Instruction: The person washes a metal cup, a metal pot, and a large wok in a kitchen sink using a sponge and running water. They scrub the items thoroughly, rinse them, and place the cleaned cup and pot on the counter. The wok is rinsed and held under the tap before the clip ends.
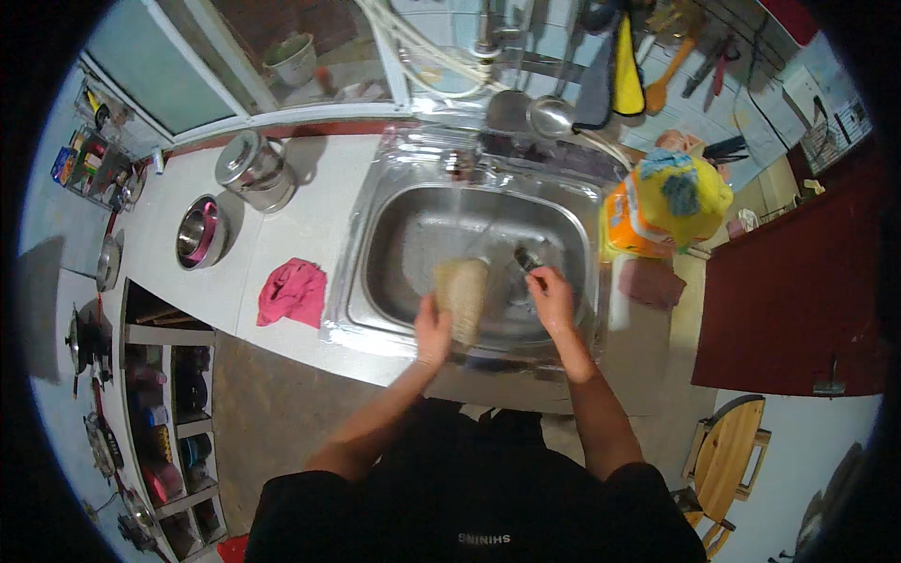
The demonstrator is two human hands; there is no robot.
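My left hand (pixel 431 327) holds a long, pale beige piece (pixel 462 292) with a rough surface, over the near part of the stainless steel sink (pixel 415 232). I cannot tell what the piece is made of. In my right hand (pixel 552 302), the fingers pinch a small dark object (pixel 526 258), too blurred to name, above the right side of the basin. A faucet (pixel 461 167) stands at the sink's back edge, and what looks like a thin stream of water comes down from it into the basin.
Left of the sink lie a pink cloth (pixel 294 292), nested steel bowls (pixel 203 232) and a lidded metal pot (pixel 255 171). A yellow and orange bag (pixel 640 214) stands at the right. Ladles (pixel 551 116) and cloths (pixel 628 70) hang behind. A dark red cabinet (pixel 795 295) stands further right.
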